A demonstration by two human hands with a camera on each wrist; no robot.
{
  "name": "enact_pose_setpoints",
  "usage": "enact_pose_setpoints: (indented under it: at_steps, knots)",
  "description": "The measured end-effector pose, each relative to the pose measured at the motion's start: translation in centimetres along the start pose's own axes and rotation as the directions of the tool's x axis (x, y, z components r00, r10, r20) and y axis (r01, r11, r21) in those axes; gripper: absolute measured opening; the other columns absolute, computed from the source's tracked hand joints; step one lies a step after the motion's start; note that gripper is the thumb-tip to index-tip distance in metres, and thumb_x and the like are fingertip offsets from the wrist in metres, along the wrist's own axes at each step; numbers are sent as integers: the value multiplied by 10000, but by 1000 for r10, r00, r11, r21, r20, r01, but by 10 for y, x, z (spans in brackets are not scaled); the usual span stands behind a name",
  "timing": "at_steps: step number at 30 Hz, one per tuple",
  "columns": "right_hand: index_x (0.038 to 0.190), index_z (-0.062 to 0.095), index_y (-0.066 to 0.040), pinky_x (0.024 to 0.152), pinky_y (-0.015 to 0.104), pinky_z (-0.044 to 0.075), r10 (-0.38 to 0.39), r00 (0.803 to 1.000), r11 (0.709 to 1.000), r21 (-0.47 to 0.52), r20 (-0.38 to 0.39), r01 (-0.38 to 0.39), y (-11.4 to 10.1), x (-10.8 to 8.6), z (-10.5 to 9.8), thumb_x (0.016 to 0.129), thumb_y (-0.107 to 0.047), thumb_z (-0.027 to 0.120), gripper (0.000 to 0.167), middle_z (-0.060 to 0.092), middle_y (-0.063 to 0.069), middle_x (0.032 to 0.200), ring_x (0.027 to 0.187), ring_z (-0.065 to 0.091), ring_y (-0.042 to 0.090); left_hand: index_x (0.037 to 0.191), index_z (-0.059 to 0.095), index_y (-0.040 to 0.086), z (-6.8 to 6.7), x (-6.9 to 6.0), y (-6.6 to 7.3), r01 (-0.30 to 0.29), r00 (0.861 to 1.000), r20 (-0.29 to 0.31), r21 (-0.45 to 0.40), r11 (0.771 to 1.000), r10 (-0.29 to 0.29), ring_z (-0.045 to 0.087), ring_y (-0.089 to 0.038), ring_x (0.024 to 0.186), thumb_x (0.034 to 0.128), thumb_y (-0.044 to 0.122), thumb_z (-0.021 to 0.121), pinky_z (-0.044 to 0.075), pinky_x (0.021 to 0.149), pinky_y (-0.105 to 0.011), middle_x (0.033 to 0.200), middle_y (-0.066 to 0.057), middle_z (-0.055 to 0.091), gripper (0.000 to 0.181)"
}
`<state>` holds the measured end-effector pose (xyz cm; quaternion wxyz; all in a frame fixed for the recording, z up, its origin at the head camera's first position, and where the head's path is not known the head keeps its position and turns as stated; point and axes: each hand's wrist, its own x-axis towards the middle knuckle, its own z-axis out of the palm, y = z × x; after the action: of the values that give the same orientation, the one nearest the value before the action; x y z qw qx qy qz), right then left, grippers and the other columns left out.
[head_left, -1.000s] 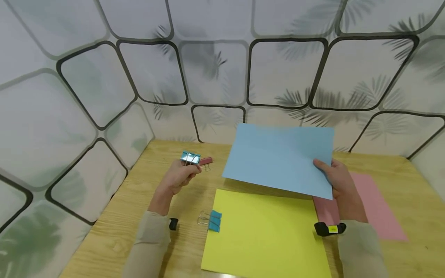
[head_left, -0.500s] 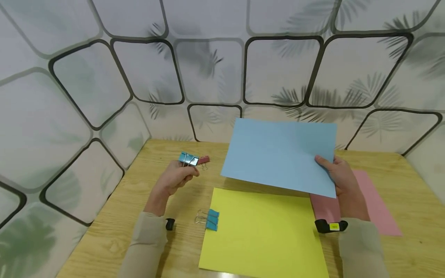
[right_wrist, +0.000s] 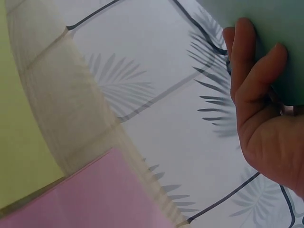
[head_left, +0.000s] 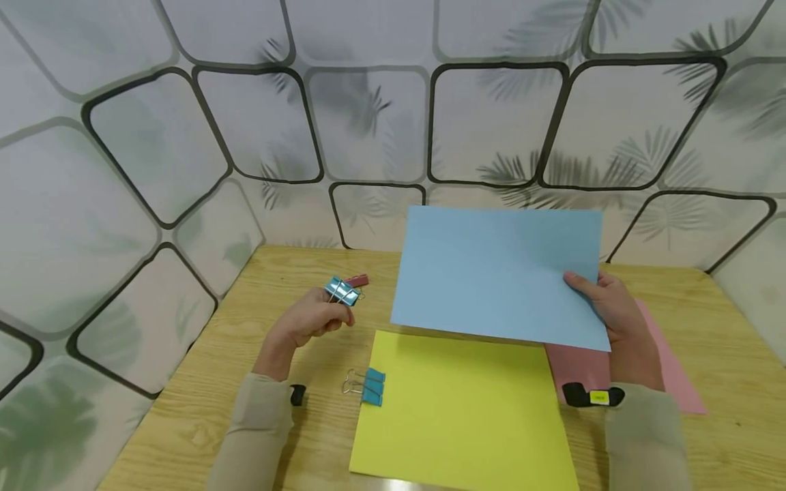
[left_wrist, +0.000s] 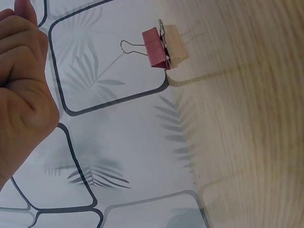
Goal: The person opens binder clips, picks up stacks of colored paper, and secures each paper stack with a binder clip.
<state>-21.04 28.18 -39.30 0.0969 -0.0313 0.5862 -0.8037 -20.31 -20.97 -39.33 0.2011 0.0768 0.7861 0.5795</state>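
My left hand point(head_left: 314, 315) grips a shiny blue binder clip point(head_left: 342, 291) by its wire handles, above the table at the left; the wrist view does not show that clip. My right hand point(head_left: 617, 310) pinches the right edge of a blue sheet point(head_left: 497, 273), thumb on its face and fingers point(right_wrist: 244, 57) behind. The sheet is tilted up, over the far edge of a yellow sheet point(head_left: 467, 416) that lies flat. On the yellow sheet's left edge sits another blue binder clip point(head_left: 373, 387), its wire handles pointing left.
A pink binder clip point(left_wrist: 155, 48) stands on the table beyond my left hand. Pink paper point(head_left: 672, 368) lies at the right, partly under my right arm. The wooden table point(head_left: 184, 423) meets a patterned wall point(head_left: 374, 129) at the back and left.
My right hand has moved slightly right, and the blue sheet stands more upright. The blue clip in my left hand has turned and come slightly nearer the sheet.
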Motion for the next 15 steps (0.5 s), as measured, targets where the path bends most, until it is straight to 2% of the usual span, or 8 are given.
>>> enact_pose_setpoints:
  at_steps: [5,7,15]
  knots:
    - [1191,632,-252,704,346,602,15,997,1000,18,77,-16,-7,-4,3,1051,-113,478,251,722,-17,1053,866,738,186,826,693,-53,0,0,-2,-21,999,44,30,999,19,255,-70,434,850,63,605,227,429,-217,519,43,415,147]
    - [1207,622,-250,717,358,602,34,996,999,17,78,-36,-9,-5,6,1049,-113,485,251,726,-5,1057,874,738,200,809,693,-42,1,-1,-2,-27,998,59,42,999,24,252,-74,434,839,53,608,223,428,-221,518,41,404,131]
    - [1188,633,-254,691,379,601,83,994,992,-96,67,-77,-11,-8,11,1043,-141,514,219,749,8,1012,832,745,219,784,683,-33,3,-2,-1,-32,994,105,136,990,18,255,-93,460,840,67,579,241,456,-235,528,30,393,154]
